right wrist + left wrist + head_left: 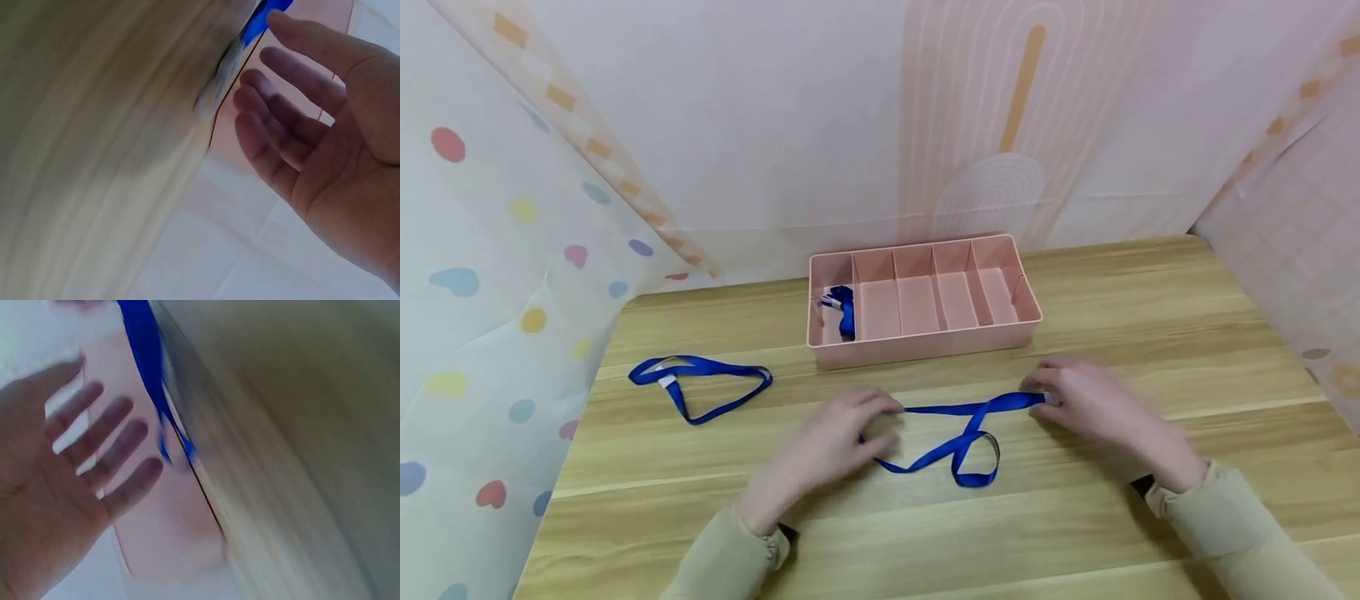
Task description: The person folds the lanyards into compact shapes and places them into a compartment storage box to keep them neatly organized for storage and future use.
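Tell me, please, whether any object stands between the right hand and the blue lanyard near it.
Nothing visible does: the right hand is right at the pale end of the blue lanyard. The pink divided box stands farther back, not between them.

I list, from my remote station: one flat, bright-blue ribbon lanyard [1007, 403], smooth cloth, slight sheen; one looped blue ribbon lanyard [700, 365], same finish, its whitish end piece [667, 380] of unclear material. One pink rectangular divided tray [925, 344], smooth plastic, soft sheen. One pale-brown wood-grained tabletop [925, 542], smooth. One pale printed backdrop [775, 125], matt, cloth-like. Beige sleeves [1247, 525], matt cloth.
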